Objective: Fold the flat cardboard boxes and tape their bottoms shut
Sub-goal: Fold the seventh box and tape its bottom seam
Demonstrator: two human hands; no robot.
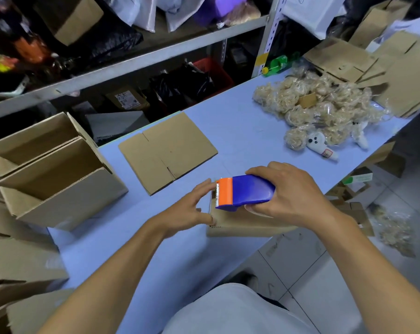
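Right hand [293,198] curled around blue-and-orange tape dispenser [244,192], pressed onto folded box [242,224] at near edge of blue surface [240,131]. Left hand [194,206] with fingers spread, fingertips on box's left end beside dispenser's toothed blade. Flat cardboard box [167,150] lying mid-surface. Opened boxes [52,169] stacked at left edge. Bagged plush toys [317,109] toward far right corner.

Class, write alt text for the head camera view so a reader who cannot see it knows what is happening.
A person's right hand grips a blue and orange tape dispenser on a folded cardboard box at the near edge of a pale blue table, while the left hand steadies the box's end. A flat cardboard box lies behind; open folded boxes stand left.
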